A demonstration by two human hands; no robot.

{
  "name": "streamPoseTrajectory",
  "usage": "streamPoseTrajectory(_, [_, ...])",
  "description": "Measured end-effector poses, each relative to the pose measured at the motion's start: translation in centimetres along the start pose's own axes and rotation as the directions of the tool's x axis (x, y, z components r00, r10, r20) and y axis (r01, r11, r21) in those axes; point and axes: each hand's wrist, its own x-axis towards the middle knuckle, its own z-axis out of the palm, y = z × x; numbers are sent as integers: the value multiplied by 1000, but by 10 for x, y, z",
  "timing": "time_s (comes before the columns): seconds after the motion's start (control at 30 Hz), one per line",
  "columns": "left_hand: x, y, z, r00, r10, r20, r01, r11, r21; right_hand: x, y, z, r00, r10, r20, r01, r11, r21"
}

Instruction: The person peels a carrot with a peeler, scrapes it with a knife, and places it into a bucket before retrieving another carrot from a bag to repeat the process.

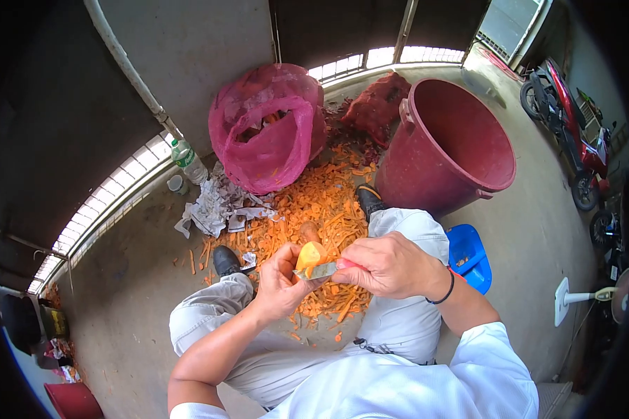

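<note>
Near the middle of the head view, my left hand holds an orange vegetable with a pale, cut face, its fingers wrapped round the lower part. My right hand grips the pinkish-red handle of a knife. The short metal blade lies against the near side of the vegetable, close to my left fingers. Below both hands, a wide pile of orange peelings and pieces covers the floor between my legs.
A pink plastic bag and a red net sack stand beyond the pile. At right are a large red bin, a blue dustpan and a motorcycle. Crumpled paper and a bottle lie left.
</note>
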Motion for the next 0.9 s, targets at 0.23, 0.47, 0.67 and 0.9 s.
streamPoseTrajectory(0.23, [-4,7,-1,997,51,52,-62,971,231,-4,-6,-1,994,-83,-66,71,985,-159])
streamPoseTrajectory(0.47, [-7,2,2,1000,18,14,-19,998,57,-6,-11,-2,995,-91,-47,84,987,-139])
streamPoseTrajectory(0.67, [-13,12,-2,998,-2,67,-8,989,145,-1,0,-8,991,-103,-84,92,988,-120])
streamPoseTrajectory(0.9, [-5,11,1,1000,-21,11,20,999,48,-3,30,-16,978,193,-80,-189,980,58])
